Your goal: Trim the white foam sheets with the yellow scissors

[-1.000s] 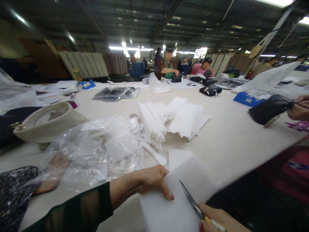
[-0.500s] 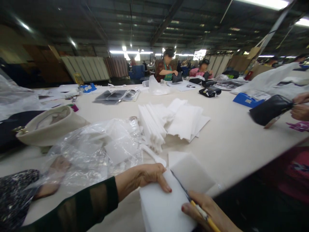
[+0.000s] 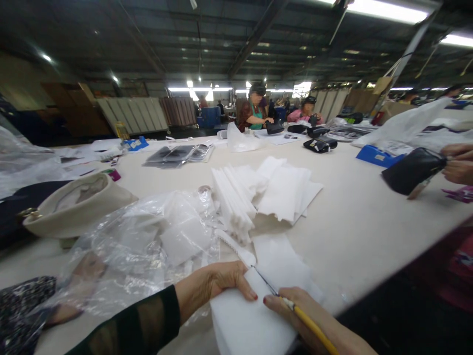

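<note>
Nearest the camera, a white foam sheet [image 3: 251, 320] lies at the table's [image 3: 354, 222] near edge. The left hand [image 3: 218, 283] presses down on the sheet's left side, fingers curled over its far edge. The right hand [image 3: 306, 315] is closed around a yellow-handled knife [image 3: 295, 308]; the thin blade runs up and left across the sheet, its tip close to the left fingertips. A second white sheet [image 3: 281, 261] lies just beyond, touching the first.

To the left, a crumpled clear bag [image 3: 148, 241] holds white pieces. Another person's hand [image 3: 83, 273] shows through its lower left part. A white toothed strip [image 3: 236, 246] lies between the bag and the second sheet.

Further in, a pile of foam sheets [image 3: 266, 192] sits mid-table, part stacked on edge, part lying flat. A cream bag [image 3: 74, 204] stands at the left.

At the right edge, a co-worker's hands [image 3: 458, 165] hold a black purse [image 3: 412, 170]. A blue tray [image 3: 375, 155] lies behind it.

Towards the far end, grey sleeves [image 3: 181, 154] lie flat, and further black purses [image 3: 320, 144] sit near two people [image 3: 281, 111] working at the table end.
</note>
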`<state>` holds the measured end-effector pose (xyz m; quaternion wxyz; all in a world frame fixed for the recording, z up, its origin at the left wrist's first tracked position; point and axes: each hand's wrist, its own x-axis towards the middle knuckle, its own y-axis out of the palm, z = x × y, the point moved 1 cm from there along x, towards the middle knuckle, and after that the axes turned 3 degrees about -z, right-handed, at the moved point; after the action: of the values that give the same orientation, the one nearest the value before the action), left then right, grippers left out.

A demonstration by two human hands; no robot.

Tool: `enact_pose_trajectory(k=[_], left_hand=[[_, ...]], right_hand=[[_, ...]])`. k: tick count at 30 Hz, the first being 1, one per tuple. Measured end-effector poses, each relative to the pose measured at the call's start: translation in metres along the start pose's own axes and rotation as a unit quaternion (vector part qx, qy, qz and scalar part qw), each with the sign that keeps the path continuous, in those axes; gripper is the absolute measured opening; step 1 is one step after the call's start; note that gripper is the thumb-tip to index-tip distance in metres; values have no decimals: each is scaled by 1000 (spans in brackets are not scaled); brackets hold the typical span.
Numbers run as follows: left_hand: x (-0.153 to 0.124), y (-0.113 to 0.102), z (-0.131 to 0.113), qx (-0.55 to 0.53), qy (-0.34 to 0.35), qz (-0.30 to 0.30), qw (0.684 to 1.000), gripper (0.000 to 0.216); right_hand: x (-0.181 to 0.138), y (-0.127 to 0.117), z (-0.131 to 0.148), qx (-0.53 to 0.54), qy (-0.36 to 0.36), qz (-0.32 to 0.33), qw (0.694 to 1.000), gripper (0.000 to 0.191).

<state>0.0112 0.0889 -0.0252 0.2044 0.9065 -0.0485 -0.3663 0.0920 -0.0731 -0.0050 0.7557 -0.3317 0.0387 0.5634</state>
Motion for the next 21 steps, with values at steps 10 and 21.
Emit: enact_pose_trajectory(k=[10,21], left_hand=[[-53,-5,-17,-42,136,-65,988,33],[33,42,-26,71,207,-301,928,30]], right_hand=[[-25,3,-37,143,-40,8,989,56],[-40,-79,-94,-248,178,-360,882,29]])
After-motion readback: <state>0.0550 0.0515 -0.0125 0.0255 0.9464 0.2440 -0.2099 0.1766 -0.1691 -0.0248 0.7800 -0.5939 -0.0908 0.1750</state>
